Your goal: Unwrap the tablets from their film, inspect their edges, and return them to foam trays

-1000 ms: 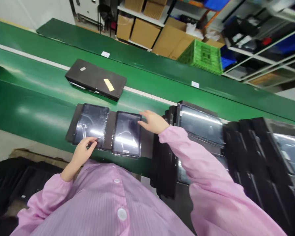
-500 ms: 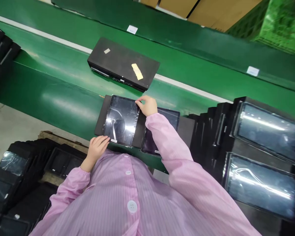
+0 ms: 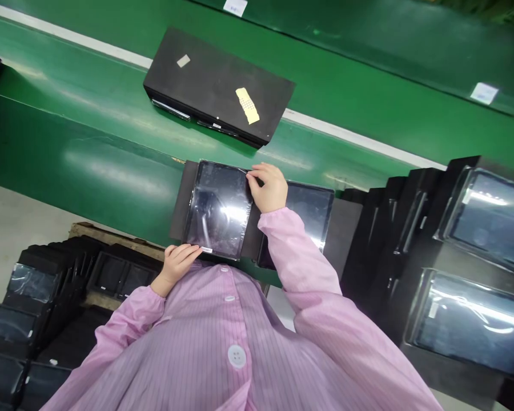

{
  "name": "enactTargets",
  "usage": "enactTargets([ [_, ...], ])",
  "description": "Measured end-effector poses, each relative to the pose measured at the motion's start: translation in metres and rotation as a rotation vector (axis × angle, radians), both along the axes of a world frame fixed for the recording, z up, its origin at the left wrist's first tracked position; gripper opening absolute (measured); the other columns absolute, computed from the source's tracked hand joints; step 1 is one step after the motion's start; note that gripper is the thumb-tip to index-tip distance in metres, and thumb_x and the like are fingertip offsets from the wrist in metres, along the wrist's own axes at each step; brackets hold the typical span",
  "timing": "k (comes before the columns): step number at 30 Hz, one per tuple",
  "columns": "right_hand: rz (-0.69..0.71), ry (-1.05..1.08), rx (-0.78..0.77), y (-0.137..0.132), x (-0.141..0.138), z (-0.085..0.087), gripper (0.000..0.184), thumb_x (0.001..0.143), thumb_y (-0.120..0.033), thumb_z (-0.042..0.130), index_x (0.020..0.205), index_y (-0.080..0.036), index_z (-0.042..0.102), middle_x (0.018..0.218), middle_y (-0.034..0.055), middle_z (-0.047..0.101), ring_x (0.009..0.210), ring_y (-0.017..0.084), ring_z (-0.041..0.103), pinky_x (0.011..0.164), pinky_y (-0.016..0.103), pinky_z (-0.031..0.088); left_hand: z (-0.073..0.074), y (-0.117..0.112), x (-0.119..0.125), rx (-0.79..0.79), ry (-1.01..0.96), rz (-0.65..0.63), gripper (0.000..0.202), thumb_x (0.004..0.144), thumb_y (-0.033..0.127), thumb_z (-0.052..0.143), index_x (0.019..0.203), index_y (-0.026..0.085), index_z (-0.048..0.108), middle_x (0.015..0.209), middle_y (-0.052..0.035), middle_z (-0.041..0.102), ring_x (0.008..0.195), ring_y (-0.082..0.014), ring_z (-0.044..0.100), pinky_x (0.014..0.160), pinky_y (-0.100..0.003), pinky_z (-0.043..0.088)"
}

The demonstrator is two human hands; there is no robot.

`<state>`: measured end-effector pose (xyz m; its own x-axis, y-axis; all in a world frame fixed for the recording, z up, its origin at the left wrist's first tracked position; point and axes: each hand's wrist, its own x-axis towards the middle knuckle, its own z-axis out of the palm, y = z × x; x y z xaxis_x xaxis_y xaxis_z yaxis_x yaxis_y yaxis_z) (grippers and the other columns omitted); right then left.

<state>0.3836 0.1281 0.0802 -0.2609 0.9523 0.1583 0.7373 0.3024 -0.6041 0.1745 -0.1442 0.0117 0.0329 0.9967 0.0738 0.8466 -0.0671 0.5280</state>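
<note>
A glossy tablet screen [image 3: 220, 208] lies in a black foam tray [image 3: 180, 202] on the green bench in front of me. My right hand [image 3: 269, 187] pinches at its upper right corner, thumb against the fingers; whether a thin film is in the pinch cannot be made out. At the lower left corner, beside a small white label, my left hand [image 3: 179, 267] has its fingers together over the edge. A second tablet screen [image 3: 314, 211] lies in the same tray to the right, partly covered by my right hand and sleeve.
Beyond the tray stands a stack of black foam trays [image 3: 218, 74] bearing a yellow paper strip [image 3: 247, 105]. More trays with screens [image 3: 475, 314] are piled at the right. At lower left, stacked trays [image 3: 38, 285] stand by a wooden pallet [image 3: 115, 234].
The view has shifted, so the bench and stacks appear larger and displaced. Both hands stay at the same corners of the screen; the right-hand fingers look more curled.
</note>
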Motion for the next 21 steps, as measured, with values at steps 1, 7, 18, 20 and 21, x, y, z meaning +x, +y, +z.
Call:
enactTargets([
  [1,0.046,0.013,-0.015,-0.012,-0.004,0.007,0.019,0.091,-0.024,0.054,0.084,-0.021,0.071,0.11,0.0104,0.075,0.12,0.03,0.062,0.109,0.052,0.043,-0.002,-0.001,0.001,-0.007,-0.004,0.013,0.032,0.099,0.029,0.046,0.103,0.036,0.077,0.097,0.0,0.08,0.091,-0.0165,0.071,0.084,-0.035,0.039],
  [7,0.811,0.378,-0.813,-0.116,-0.017,0.062,0.013,0.093,-0.025,0.054,0.085,-0.019,0.063,0.092,0.0073,0.075,0.086,0.019,0.071,0.082,0.034,0.055,-0.006,-0.009,0.0,-0.01,-0.035,-0.002,0.035,0.1,0.028,0.042,0.104,0.033,0.076,0.097,-0.0005,0.08,0.092,-0.0169,0.071,0.082,-0.034,0.041],
  [18,0.77,1.287,-1.547,-0.152,0.007,0.097,0.021,0.096,-0.035,0.059,0.087,-0.018,0.054,0.09,0.0126,0.071,0.09,0.019,0.071,0.081,0.034,0.055,0.001,-0.003,-0.007,-0.106,-0.039,-0.024,0.035,0.1,0.028,0.044,0.096,0.037,0.078,0.092,0.0016,0.08,0.088,-0.0171,0.073,0.077,-0.035,0.04],
  [20,0.816,1.299,-1.487,-0.155,-0.006,0.1,0.021,0.096,-0.036,0.058,0.088,-0.018,0.054,0.093,0.0134,0.071,0.092,0.018,0.07,0.082,0.033,0.054,0.004,-0.002,-0.009,-0.106,-0.032,-0.025,0.032,0.098,0.028,0.046,0.098,0.037,0.077,0.094,0.0009,0.08,0.088,-0.0177,0.072,0.078,-0.036,0.04],
  [21,0.834,1.312,-1.453,-0.156,-0.014,0.101,0.021,0.096,-0.037,0.058,0.088,-0.018,0.054,0.094,0.0131,0.071,0.093,0.018,0.07,0.081,0.033,0.054,0.005,-0.001,-0.01,-0.113,-0.029,-0.021,0.031,0.097,0.028,0.047,0.098,0.037,0.077,0.093,0.0005,0.079,0.088,-0.0181,0.071,0.078,-0.037,0.04],
])
